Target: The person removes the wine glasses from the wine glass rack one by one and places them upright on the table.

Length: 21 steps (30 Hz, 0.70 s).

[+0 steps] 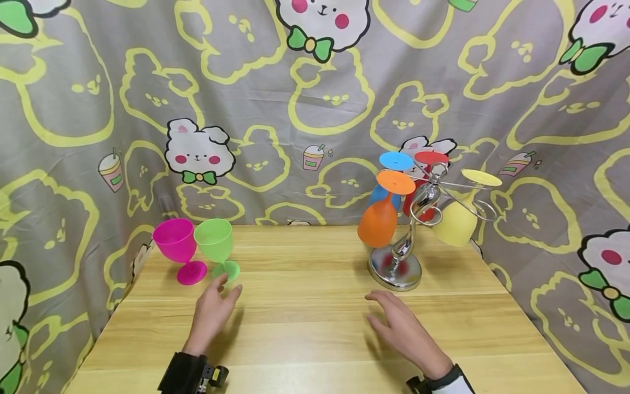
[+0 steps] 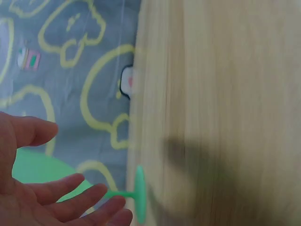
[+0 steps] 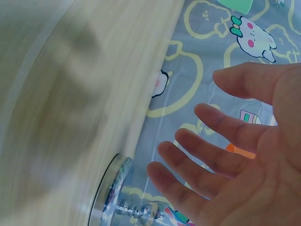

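Observation:
My left hand [image 1: 215, 309] hangs over the table just in front of a light green plastic goblet [image 1: 214, 242], its fingers loose and holding nothing. In the left wrist view the fingers overlap the green goblet's bowl [image 2: 37, 169]. A magenta goblet [image 1: 174, 239] stands upright to the left of the green one. My right hand [image 1: 401, 327], fingers relaxed and apart, is in front of a chrome goblet rack [image 1: 395, 271]. From that rack hang orange [image 1: 378, 225], yellow [image 1: 455, 221], blue [image 1: 389, 200] and red [image 1: 428, 158] goblets, all upside down.
The wooden table [image 1: 300, 306] runs between the two hands. A grey curtain [image 1: 266, 98] with yellow outlines and cartoon rabbits hangs behind the table and along its left and right sides. Rack arms with curled wire loops [image 1: 484, 210] jut out to the right.

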Each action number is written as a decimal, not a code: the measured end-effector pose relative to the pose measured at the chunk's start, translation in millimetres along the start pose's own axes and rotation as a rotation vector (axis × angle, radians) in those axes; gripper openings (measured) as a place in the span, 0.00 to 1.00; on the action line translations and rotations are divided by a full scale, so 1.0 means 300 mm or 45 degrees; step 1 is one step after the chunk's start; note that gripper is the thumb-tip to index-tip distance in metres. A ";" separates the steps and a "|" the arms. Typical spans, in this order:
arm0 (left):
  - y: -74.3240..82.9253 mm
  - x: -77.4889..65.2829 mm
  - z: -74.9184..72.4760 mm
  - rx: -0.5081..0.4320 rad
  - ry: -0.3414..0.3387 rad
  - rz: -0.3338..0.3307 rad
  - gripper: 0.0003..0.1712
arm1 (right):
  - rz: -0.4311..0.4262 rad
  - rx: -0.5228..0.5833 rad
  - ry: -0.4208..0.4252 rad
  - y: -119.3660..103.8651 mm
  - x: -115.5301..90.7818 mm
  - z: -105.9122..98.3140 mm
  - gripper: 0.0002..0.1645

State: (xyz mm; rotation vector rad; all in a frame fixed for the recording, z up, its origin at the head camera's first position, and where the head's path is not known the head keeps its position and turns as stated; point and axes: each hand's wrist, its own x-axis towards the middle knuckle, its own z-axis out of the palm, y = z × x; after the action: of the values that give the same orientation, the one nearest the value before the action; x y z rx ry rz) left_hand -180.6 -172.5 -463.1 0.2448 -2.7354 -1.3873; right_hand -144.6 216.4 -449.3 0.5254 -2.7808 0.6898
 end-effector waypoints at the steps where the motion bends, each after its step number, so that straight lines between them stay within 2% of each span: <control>1: 0.006 -0.011 0.012 0.027 0.005 0.027 0.39 | -0.005 0.003 0.009 -0.001 0.002 0.003 0.24; 7: 0.036 -0.077 0.082 0.198 0.026 0.147 0.39 | 0.020 0.019 0.018 -0.010 0.008 0.016 0.27; 13: 0.060 -0.133 0.128 0.388 0.088 0.254 0.40 | 0.051 0.035 -0.010 -0.017 0.008 0.026 0.29; 17: 0.074 -0.153 0.148 0.456 0.105 0.325 0.40 | 0.044 0.038 -0.016 -0.016 0.008 0.029 0.29; 21: 0.080 -0.163 0.159 0.491 0.104 0.354 0.40 | 0.007 0.018 -0.009 -0.010 0.010 0.027 0.29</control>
State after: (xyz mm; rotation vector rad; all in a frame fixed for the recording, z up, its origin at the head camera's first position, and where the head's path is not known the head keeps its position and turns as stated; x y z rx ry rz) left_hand -141.2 -112.3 -471.2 -0.0609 -2.8104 -0.7627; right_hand -147.3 209.3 -454.3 0.5242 -2.7869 0.7106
